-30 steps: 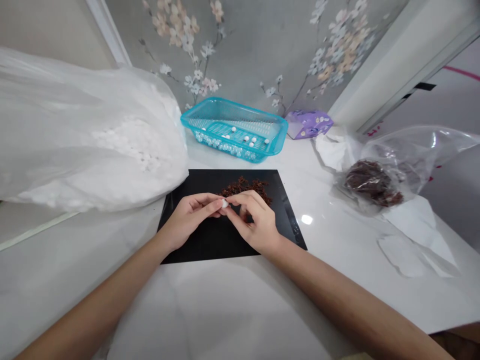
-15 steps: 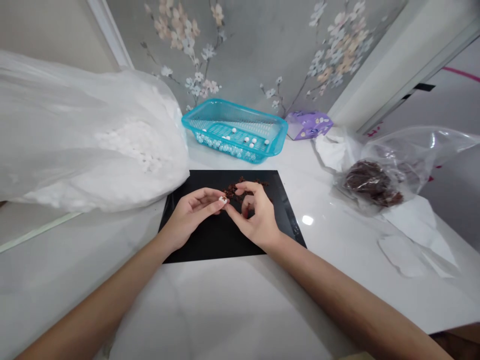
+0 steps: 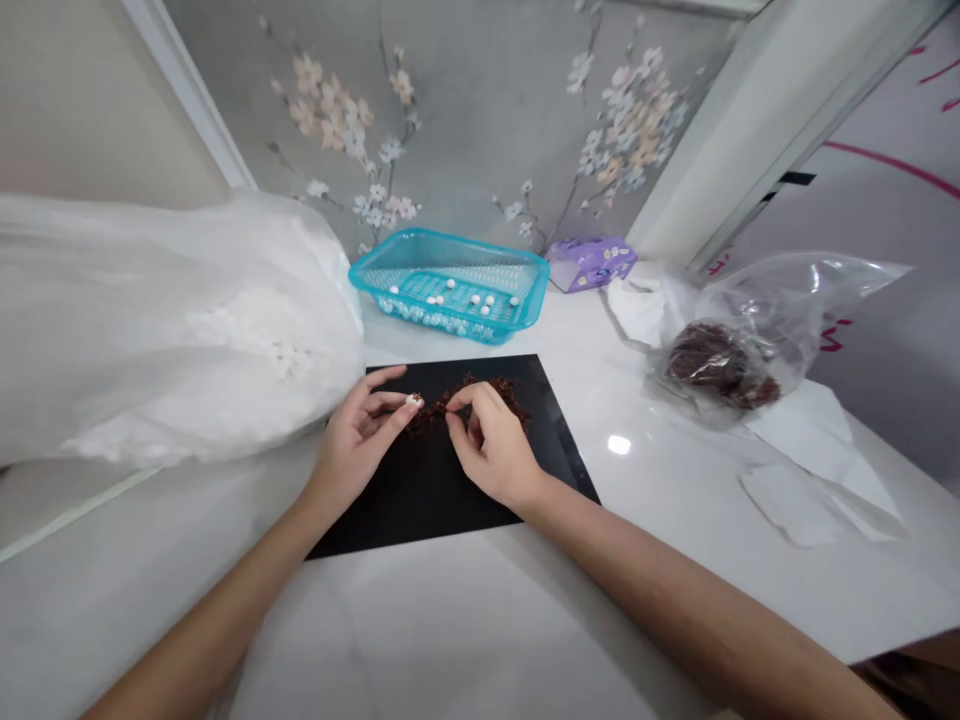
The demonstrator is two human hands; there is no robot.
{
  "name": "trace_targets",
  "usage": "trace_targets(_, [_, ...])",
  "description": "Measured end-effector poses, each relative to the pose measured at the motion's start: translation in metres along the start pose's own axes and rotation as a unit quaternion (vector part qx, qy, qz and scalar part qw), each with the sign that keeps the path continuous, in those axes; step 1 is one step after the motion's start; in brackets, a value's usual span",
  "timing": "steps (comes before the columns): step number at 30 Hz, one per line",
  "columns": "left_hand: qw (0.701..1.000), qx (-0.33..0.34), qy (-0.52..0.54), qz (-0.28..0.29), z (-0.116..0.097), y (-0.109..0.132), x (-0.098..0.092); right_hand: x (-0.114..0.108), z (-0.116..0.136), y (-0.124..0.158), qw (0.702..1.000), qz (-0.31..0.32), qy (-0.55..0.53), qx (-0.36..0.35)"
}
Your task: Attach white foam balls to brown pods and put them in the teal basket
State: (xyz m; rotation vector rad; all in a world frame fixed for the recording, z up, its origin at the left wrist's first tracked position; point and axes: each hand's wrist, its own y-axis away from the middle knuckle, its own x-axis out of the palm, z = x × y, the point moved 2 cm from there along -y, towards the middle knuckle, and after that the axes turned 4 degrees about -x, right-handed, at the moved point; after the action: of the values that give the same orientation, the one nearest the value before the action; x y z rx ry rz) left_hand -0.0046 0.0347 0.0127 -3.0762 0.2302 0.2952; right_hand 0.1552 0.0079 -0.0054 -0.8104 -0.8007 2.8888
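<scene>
Between the thumb and fingers of my left hand (image 3: 358,432) is a small white ball (image 3: 413,400) with reddish-brown bits on its upper side. My right hand (image 3: 491,445) is pinched closed at the edge of a loose heap of small reddish-brown pieces (image 3: 511,396); whatever is between its fingertips is too small to make out. The heap lies on a black mat (image 3: 442,515), partly hidden by my right hand. The two hands are a short gap apart above the mat.
Behind the mat stands a blue plastic basket (image 3: 541,300) with several white balls. A large white bag (image 3: 172,330) fills the left. Right of the basket are a purple packet (image 3: 592,262), a clear bag of brown material (image 3: 720,365) and white paper (image 3: 795,505).
My hands have moved apart: the left has drawn away with the white ball, and the right has closed into a pinch at the brown heap. The camera view has shifted slightly.
</scene>
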Motion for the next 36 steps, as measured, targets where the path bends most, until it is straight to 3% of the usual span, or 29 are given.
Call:
trace_targets(5, [0.993,0.074,-0.093,0.023,-0.031,-0.021,0.000,0.001,0.000,-0.002,1.000,-0.009,-0.020,0.013])
trace_targets(9, [0.978,0.154,-0.137,0.045,-0.056,-0.061,0.009,0.002,-0.002,-0.003,0.998,-0.045,-0.040,0.025])
trace_targets(12, [0.940,0.201,-0.263,0.082,-0.062,-0.102,0.020,0.002,-0.002,-0.003,0.996,-0.065,-0.053,0.032])
trace_targets(16, [0.896,0.192,-0.389,0.097,-0.056,-0.147,0.031,0.002,0.000,-0.003,0.997,-0.059,-0.051,0.029])
trace_targets(18, [0.881,0.187,-0.425,0.091,-0.056,-0.155,0.034,0.002,0.000,-0.002,0.997,-0.049,-0.041,0.035])
trace_targets(21, [0.862,0.203,-0.460,0.065,-0.069,-0.143,0.030,0.003,-0.002,-0.002,0.998,-0.041,-0.017,0.052])
trace_targets(24, [0.825,0.231,-0.515,-0.021,-0.094,-0.111,0.004,0.005,-0.003,-0.002,0.998,-0.029,0.007,0.059])
trace_targets(27, [0.833,0.096,-0.541,-0.061,-0.103,-0.079,-0.049,0.005,-0.003,-0.002,0.998,-0.019,0.019,0.063])
trace_targets(29, [0.859,0.001,-0.511,0.027,-0.095,-0.063,-0.086,0.005,-0.003,-0.002,0.997,-0.010,0.033,0.073])
trace_targets(30, [0.857,-0.031,-0.512,0.058,-0.089,-0.058,-0.103,0.005,-0.003,-0.002,0.996,-0.003,0.045,0.079])
trace_targets(33, [0.802,-0.074,-0.592,-0.030,-0.068,-0.052,-0.143,0.006,-0.002,-0.001,0.990,0.027,0.099,0.093])
trace_targets(36, [0.774,-0.069,-0.627,-0.058,-0.049,-0.055,-0.156,0.007,0.002,0.000,0.980,0.081,0.162,0.085])
